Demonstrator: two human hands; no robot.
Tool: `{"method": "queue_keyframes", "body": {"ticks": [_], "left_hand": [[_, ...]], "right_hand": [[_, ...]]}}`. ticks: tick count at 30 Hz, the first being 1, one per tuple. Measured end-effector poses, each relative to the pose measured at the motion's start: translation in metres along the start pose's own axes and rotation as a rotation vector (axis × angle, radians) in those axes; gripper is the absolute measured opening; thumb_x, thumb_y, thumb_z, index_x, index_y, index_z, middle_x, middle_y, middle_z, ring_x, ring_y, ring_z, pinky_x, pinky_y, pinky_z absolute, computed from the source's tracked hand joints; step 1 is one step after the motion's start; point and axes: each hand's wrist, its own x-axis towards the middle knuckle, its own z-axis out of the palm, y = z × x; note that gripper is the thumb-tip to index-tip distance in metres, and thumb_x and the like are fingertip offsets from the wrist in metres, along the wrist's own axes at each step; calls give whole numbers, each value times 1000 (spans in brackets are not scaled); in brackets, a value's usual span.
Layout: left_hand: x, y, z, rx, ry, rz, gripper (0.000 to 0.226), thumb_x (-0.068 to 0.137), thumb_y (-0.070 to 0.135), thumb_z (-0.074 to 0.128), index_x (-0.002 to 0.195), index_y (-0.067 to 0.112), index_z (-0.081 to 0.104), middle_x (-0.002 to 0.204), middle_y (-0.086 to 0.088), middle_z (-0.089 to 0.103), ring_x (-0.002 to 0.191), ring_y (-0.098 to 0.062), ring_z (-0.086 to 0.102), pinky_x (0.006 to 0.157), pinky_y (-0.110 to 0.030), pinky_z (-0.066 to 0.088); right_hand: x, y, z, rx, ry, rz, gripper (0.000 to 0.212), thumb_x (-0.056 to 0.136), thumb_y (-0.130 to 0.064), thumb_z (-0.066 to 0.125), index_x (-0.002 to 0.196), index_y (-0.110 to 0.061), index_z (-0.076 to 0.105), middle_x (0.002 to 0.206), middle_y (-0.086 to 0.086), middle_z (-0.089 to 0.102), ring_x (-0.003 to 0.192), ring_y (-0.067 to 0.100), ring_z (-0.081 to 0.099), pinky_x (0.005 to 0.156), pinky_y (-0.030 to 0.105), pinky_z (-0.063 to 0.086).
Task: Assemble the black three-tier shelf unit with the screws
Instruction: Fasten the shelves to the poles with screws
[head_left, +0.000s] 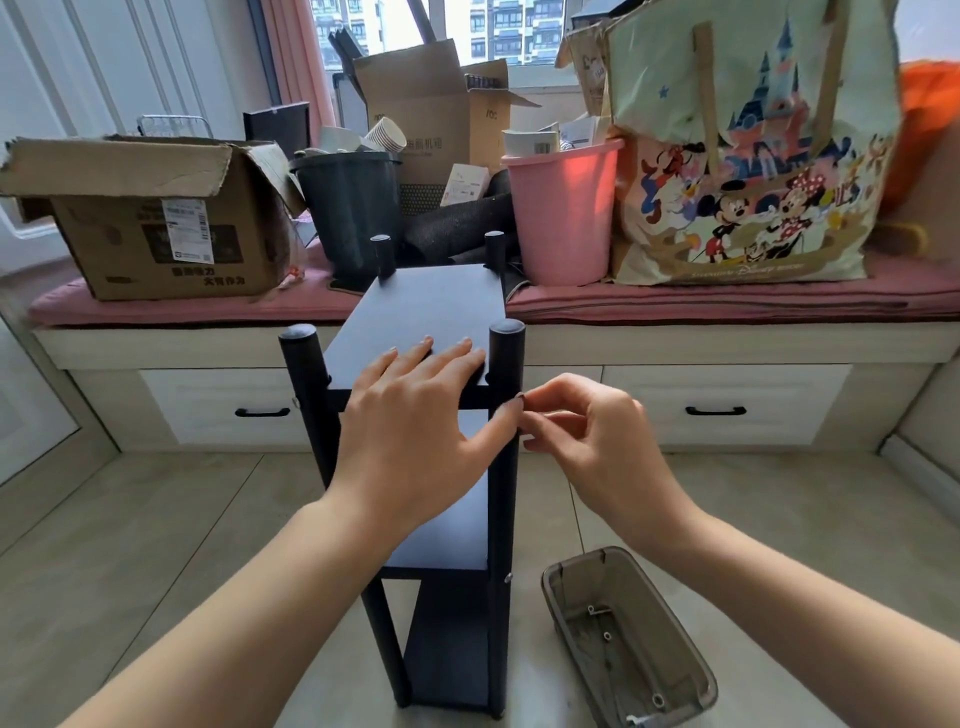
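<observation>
Fingers of the left hand (410, 410) lie straight and slightly spread, pressing flat on the top board of the black shelf unit (431, 322), which stands upright on the floor. Right hand (587, 431) fingertips pinch together at the near right post (506, 374); a screw between them I cannot make out. Beside it sits a grey tray (691, 670) holding screws (606, 635).

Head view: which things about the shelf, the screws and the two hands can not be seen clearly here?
- Right hand: its fingertips pinch at the front right post; any screw there is too small to see.
- Shelf top board: the left hand covers its near edge, hiding that joint.
- Tray: the bottom picture edge cuts its near corner; the small parts inside are too tiny to identify.
- Far posts: their lower parts are hidden behind the top board.
</observation>
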Motion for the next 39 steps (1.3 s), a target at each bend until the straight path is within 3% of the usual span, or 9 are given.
{"method": "queue_keyframes", "body": {"ticks": [4,7,13,20,25,30,35,39], "left_hand": [[0,3,11,30,109,-24,65,83,69,49,123,23,71,134,4,65,133,-23,54,116,-43,28],[-1,2,18,52,164,-11,64,87,68,46,119,20,72,128,1,69,128,-26,58,113,-45,33],[-4,-1,31,134,275,51,60,94,61,45,121,15,72,125,-2,70,125,-29,58,106,-46,35],[-3,3,39,143,380,81,51,97,55,51,118,13,72,123,-2,71,121,-30,59,103,-47,34],[-3,1,43,142,404,75,50,99,57,49,119,16,71,121,1,71,120,-29,58,102,-48,33],[-3,0,46,137,428,86,46,101,54,50,117,16,71,120,2,70,119,-27,58,101,-45,32],[0,3,51,141,451,113,44,102,49,49,108,12,72,114,-1,70,112,-31,60,97,-53,38],[2,3,52,159,456,103,45,104,50,45,108,14,71,113,2,69,111,-28,58,96,-47,35]], "right_hand": [[2,4,-7,34,-73,2,17,92,5,61,98,-9,69,92,-1,74,88,8,73,79,32,61],[3,10,-15,20,-177,1,26,91,8,61,107,-10,69,100,0,74,96,8,71,85,27,58],[0,47,-32,-74,-371,118,25,91,-5,67,114,-15,67,98,-2,76,95,2,70,89,18,53],[-31,145,-44,-181,-462,395,14,89,-12,70,102,-15,72,94,0,76,91,9,70,82,22,55],[-57,225,-39,-267,-549,576,21,90,-17,69,111,-13,72,106,1,72,99,12,67,93,31,54],[-74,297,-13,-426,-622,669,22,91,-18,67,111,-11,71,110,5,72,102,15,66,90,26,51],[-89,357,16,-573,-645,778,28,94,-23,64,118,-9,65,119,9,68,113,24,62,87,24,45],[-101,385,32,-639,-661,805,11,97,-17,55,105,-10,56,118,14,62,106,28,61,79,27,44]]}}
